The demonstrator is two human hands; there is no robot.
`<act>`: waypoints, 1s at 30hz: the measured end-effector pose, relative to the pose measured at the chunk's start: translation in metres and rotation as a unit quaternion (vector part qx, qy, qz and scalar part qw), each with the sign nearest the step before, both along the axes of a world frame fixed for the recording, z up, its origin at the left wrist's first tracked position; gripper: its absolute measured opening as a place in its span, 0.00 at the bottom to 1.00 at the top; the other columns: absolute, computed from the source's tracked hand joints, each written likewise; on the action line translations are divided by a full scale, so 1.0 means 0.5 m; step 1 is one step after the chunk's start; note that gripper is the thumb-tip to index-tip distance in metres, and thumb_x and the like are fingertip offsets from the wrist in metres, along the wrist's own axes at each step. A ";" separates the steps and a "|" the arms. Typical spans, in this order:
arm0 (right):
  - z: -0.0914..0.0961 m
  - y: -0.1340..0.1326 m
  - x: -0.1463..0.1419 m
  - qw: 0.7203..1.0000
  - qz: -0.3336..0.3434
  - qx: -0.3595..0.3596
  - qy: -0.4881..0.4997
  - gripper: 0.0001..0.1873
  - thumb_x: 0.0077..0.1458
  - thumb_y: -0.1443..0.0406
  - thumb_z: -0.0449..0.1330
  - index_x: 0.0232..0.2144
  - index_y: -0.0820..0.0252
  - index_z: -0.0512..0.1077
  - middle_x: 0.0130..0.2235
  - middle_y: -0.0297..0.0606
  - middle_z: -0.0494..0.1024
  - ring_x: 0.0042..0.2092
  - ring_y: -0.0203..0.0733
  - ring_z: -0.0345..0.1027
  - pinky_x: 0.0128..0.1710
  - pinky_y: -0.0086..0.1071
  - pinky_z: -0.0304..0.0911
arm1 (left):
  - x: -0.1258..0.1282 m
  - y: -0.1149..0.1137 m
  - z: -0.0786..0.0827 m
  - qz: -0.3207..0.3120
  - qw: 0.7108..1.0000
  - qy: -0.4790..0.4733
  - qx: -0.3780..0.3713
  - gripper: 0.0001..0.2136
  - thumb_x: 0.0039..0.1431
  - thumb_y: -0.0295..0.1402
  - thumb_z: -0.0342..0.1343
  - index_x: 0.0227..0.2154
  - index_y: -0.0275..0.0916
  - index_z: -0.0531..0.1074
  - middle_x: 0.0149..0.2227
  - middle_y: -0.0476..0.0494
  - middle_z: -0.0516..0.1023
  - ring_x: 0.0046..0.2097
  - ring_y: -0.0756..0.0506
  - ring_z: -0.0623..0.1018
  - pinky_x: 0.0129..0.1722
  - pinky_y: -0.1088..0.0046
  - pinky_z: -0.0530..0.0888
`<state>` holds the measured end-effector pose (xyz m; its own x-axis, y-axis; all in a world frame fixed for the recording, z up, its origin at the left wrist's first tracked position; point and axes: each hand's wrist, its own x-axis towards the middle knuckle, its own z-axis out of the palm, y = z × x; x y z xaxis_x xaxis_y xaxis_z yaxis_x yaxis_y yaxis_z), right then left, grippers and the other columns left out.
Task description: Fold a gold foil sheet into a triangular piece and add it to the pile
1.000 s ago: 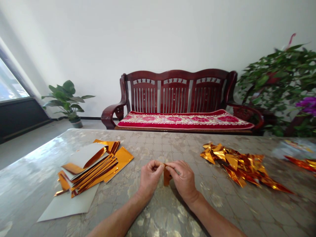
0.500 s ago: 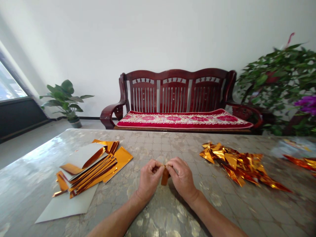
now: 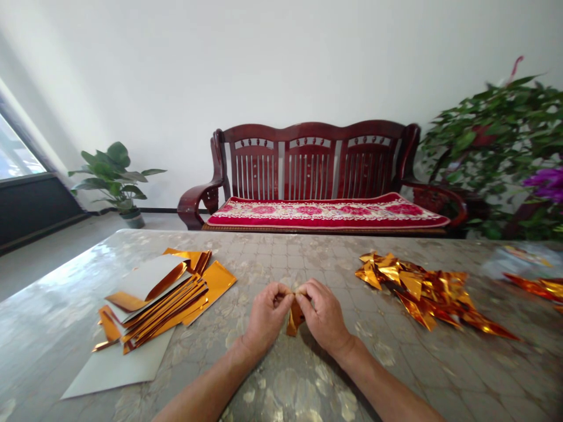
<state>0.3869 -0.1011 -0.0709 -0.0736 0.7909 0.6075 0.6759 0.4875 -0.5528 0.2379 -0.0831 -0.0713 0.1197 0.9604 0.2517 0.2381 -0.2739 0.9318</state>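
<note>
Right now, both hands are closing on one small piece at mid-table. The left hand [image 3: 267, 313] and the right hand [image 3: 323, 310] are curled shut, their fingertips [image 3: 287, 294] meeting and pinching the top of a gold foil strip [image 3: 295, 321], though the fingers are hiding the exact contact. The strip's lower end is hanging between the palms, close over the marbled table cover [image 3: 264, 252].

Left of the hands, a stack of gold foil sheets [image 3: 156, 299] is lying on a white card [image 3: 118, 366], some sheets showing pale backs. Right of the hands, a loose heap of folded foil triangles [image 3: 424, 290] is glinting on the cover, well apart from the stack. Further right at the table edge, more foil pieces [image 3: 534, 287] are lying beside a clear plastic bag [image 3: 523, 261].

Beyond the table, a dark red wooden bench [image 3: 316, 161] is standing against the wall, with a red floral cushion [image 3: 328, 214] on its seat. A potted plant [image 3: 112, 176] is standing on the floor to its left, and a leafy plant [image 3: 488, 138] is filling the right side.
</note>
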 end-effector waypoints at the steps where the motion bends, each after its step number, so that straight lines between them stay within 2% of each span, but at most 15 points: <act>1: 0.000 0.001 -0.001 1.000 0.003 -0.004 0.001 0.09 0.60 0.67 0.53 0.27 0.55 0.66 0.30 0.34 0.71 0.35 0.41 0.66 0.35 0.32 0.58 | 0.001 -0.001 0.002 0.003 1.000 -0.002 0.000 0.06 0.53 0.34 0.55 0.24 0.38 0.70 0.24 0.51 0.71 0.27 0.50 0.70 0.28 0.77 0.65; 7: -0.008 0.005 0.000 0.998 0.038 -0.045 0.034 0.08 0.60 0.67 0.52 0.29 0.55 0.68 0.31 0.34 0.72 0.35 0.41 0.67 0.35 0.31 0.62 | 0.002 0.002 -0.003 0.010 0.999 -0.027 -0.018 0.07 0.53 0.36 0.56 0.24 0.39 0.70 0.22 0.52 0.70 0.25 0.51 0.68 0.27 0.78 0.64; 12: -0.010 0.004 0.001 0.999 0.024 -0.042 0.008 0.10 0.60 0.67 0.52 0.26 0.55 0.67 0.29 0.34 0.71 0.33 0.40 0.66 0.33 0.31 0.60 | 0.002 0.006 -0.005 -0.010 0.999 -0.033 -0.024 0.06 0.54 0.36 0.57 0.27 0.39 0.71 0.23 0.52 0.71 0.25 0.51 0.68 0.27 0.78 0.64; 19: -0.006 0.002 -0.001 0.999 0.015 -0.041 0.003 0.09 0.60 0.66 0.53 0.27 0.55 0.68 0.29 0.34 0.70 0.34 0.41 0.65 0.34 0.31 0.59 | 0.000 0.010 0.006 -0.010 0.999 0.040 -0.003 0.10 0.57 0.37 0.54 0.23 0.39 0.68 0.22 0.53 0.67 0.27 0.50 0.67 0.28 0.76 0.61; 30: -0.003 0.006 -0.008 0.999 0.040 -0.034 -0.002 0.15 0.65 0.64 0.48 0.24 0.55 0.59 0.28 0.33 0.65 0.32 0.39 0.62 0.32 0.31 0.57 | 0.007 0.011 -0.001 0.031 0.999 0.035 -0.001 0.10 0.58 0.37 0.49 0.24 0.40 0.64 0.24 0.53 0.68 0.28 0.50 0.68 0.30 0.75 0.61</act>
